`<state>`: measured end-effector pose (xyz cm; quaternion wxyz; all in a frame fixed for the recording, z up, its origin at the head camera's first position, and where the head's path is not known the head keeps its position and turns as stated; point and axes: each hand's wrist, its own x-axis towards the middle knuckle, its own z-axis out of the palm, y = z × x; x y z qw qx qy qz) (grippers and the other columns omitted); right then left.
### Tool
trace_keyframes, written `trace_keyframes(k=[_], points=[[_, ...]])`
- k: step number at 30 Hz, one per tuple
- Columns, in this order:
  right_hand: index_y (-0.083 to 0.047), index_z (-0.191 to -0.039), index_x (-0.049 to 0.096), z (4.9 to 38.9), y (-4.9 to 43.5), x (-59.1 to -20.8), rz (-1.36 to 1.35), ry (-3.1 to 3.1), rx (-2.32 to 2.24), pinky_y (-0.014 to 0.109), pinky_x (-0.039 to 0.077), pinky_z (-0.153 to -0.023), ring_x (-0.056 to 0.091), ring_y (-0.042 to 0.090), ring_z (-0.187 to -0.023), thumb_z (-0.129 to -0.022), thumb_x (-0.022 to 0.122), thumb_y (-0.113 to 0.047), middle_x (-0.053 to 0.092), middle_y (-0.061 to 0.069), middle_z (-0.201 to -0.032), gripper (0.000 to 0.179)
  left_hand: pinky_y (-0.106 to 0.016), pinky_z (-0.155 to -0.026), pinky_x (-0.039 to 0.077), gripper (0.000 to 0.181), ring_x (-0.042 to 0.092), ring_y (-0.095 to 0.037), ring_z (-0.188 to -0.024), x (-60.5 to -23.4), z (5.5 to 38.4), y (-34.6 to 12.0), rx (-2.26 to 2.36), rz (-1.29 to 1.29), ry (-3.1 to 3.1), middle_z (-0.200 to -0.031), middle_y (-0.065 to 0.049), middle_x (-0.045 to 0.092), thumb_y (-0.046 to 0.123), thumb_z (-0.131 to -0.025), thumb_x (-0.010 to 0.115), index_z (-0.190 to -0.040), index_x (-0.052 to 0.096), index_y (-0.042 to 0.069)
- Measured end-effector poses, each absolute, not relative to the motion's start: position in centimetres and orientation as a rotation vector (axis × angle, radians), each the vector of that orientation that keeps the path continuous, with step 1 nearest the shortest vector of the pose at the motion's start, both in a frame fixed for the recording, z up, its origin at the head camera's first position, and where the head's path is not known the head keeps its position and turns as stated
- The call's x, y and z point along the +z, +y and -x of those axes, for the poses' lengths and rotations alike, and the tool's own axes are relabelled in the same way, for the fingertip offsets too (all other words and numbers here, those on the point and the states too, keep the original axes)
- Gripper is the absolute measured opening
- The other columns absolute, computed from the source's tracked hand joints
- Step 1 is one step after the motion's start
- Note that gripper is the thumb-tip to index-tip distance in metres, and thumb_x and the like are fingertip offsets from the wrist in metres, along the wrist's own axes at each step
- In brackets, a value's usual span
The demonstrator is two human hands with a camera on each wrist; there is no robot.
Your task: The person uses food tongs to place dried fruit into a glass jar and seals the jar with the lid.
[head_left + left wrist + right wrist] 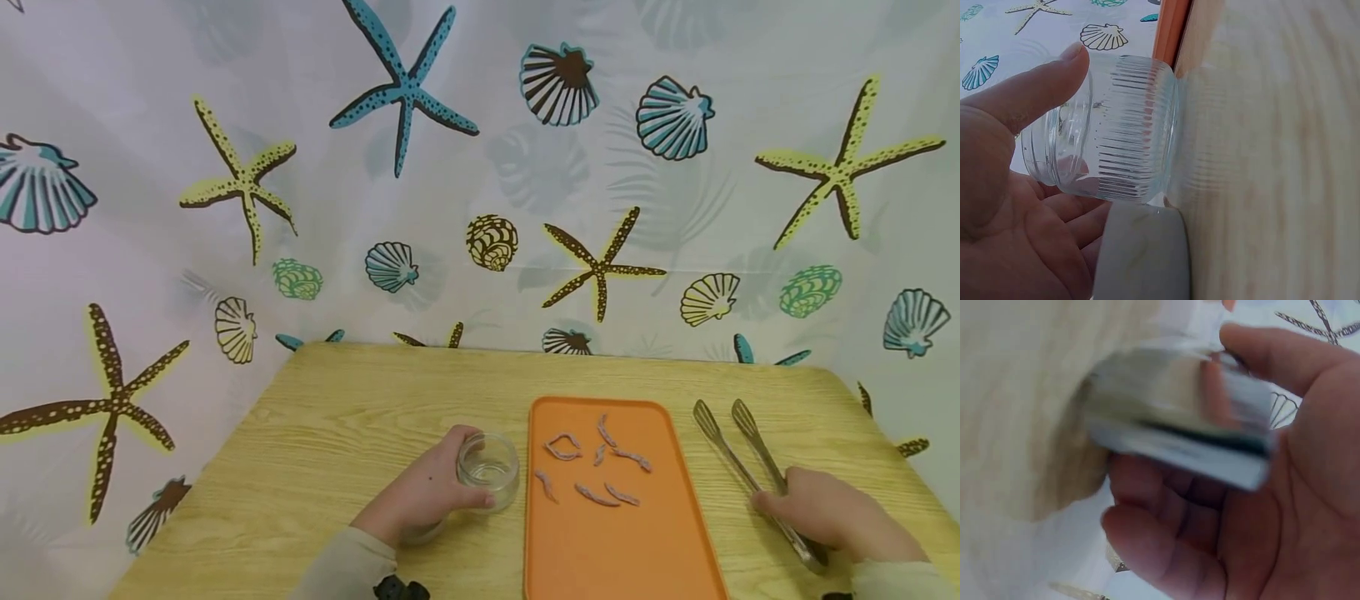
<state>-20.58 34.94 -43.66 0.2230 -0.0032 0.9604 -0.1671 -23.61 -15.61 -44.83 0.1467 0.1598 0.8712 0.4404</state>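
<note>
And here, on the wood-grained tabletop [352, 417], a clear glass jar [491, 479] is held by the left hand [429, 492], thumb on one side, fingers wrapped around the other. The jar is kept upright, mouth up, just beside the left edge of an orange tray [618, 550]; its ribbed wall is shown clearly by the left wrist camera. Over on the right, metal tongs [733, 457] are gripped by the right hand [836, 515], fingers curled around the handle end. The tongs' two arms are spread apart, their tips pointed toward the far edge, to the right of the tray. The tongs are badly blurred in the right wrist view. On the far half of the tray, several thin, twisted, greyish-pink pieces [596, 495] are scattered, the near half left bare. Behind it all, a white cloth [315, 192] is seen, printed with starfish and shells.
</note>
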Motion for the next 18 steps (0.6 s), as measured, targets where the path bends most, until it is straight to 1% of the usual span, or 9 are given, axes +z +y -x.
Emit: trace_keyframes(k=[1,2,4,6,7,10,15,17,18], points=[[0.026,-0.125,0.047,20.6,35.0,-43.6,0.010,2.656,-0.484,0.050,0.052,-0.074,0.064,0.036,-0.091,-0.099,0.052,-0.060,0.057,0.040,-0.117,0.090,-0.054,-0.109,0.037,0.094,0.048,-0.030,-0.134,-44.8,23.6,-15.6,1.263,-0.461,2.509,-0.151,-0.011,0.049,0.044,-0.079,0.088,-0.150,0.036,0.012],[0.024,-0.122,0.049,20.5,35.1,-43.5,0.008,2.664,-0.510,0.047,0.051,-0.071,0.063,0.033,-0.086,-0.101,0.051,-0.058,0.059,0.038,-0.111,0.085,-0.053,-0.109,0.037,0.094,0.048,-0.030,-0.134,-44.7,23.6,-15.6,1.260,-0.460,2.510,-0.151,-0.011,0.049,0.044,-0.078,0.088,-0.150,0.037,0.012],[0.017,-0.113,0.052,20.5,35.2,-43.3,0.006,2.684,-0.579,0.041,0.048,-0.062,0.059,0.026,-0.071,-0.104,0.048,-0.053,0.062,0.029,-0.094,0.071,-0.053,-0.109,0.037,0.093,0.048,-0.029,-0.134,-44.7,23.6,-15.5,1.256,-0.457,2.512,-0.151,-0.009,0.049,0.044,-0.078,0.088,-0.149,0.038,0.013],[0.010,-0.103,0.051,20.5,35.3,-43.2,0.004,2.706,-0.652,0.039,0.045,-0.057,0.054,0.023,-0.061,-0.105,0.046,-0.050,0.056,0.014,-0.076,0.060,-0.053,-0.108,0.038,0.093,0.049,-0.028,-0.133,-44.7,23.5,-15.5,1.258,-0.454,2.514,-0.150,-0.008,0.049,0.044,-0.077,0.089,-0.149,0.038,0.013],[0.006,-0.100,0.049,20.5,35.3,-43.1,0.003,2.712,-0.692,0.037,0.043,-0.054,0.049,0.020,-0.056,-0.106,0.046,-0.048,0.052,0.009,-0.071,0.054,-0.053,-0.108,0.038,0.092,0.050,-0.028,-0.132,-44.8,23.5,-15.5,1.262,-0.454,2.512,-0.150,-0.008,0.049,0.044,-0.077,0.089,-0.149,0.038,0.013],[0.006,-0.106,0.046,20.6,35.1,-42.8,0.021,2.722,-0.781,0.037,0.041,-0.052,0.046,0.020,-0.054,-0.108,0.044,-0.045,0.049,0.008,-0.069,0.051,-0.053,-0.108,0.038,0.092,0.050,-0.027,-0.131,-44.9,23.6,-15.6,1.265,-0.454,2.514,-0.149,-0.006,0.050,0.044,-0.077,0.089,-0.148,0.039,0.015],[0.007,-0.113,0.043,20.9,34.2,-42.5,0.130,2.806,-0.793,0.037,0.038,-0.055,0.042,0.022,-0.060,-0.110,0.040,-0.045,0.045,0.008,-0.074,0.052,-0.051,-0.109,0.037,0.092,0.049,-0.025,-0.132,-45.3,23.8,-15.7,1.291,-0.458,2.492,-0.149,-0.003,0.050,0.046,-0.076,0.089,-0.149,0.039,0.018],[0.006,-0.117,0.043,21.0,33.7,-42.2,0.163,2.828,-0.795,0.037,0.037,-0.054,0.042,0.021,-0.060,-0.109,0.040,-0.046,0.045,0.007,-0.074,0.053,-0.052,-0.110,0.037,0.092,0.049,-0.025,-0.133,-45.3,23.8,-15.7,1.299,-0.459,2.488,-0.149,-0.003,0.050,0.045,-0.077,0.089,-0.149,0.040,0.017],[0.008,-0.121,0.043,21.0,33.4,-42.1,0.179,2.840,-0.789,0.037,0.037,-0.055,0.043,0.021,-0.060,-0.109,0.040,-0.047,0.048,0.007,-0.076,0.056,-0.052,-0.110,0.037,0.092,0.049,-0.025,-0.133,-45.3,23.8,-15.7,1.301,-0.455,2.487,-0.149,-0.003,0.051,0.045,-0.077,0.089,-0.149,0.040,0.017]])
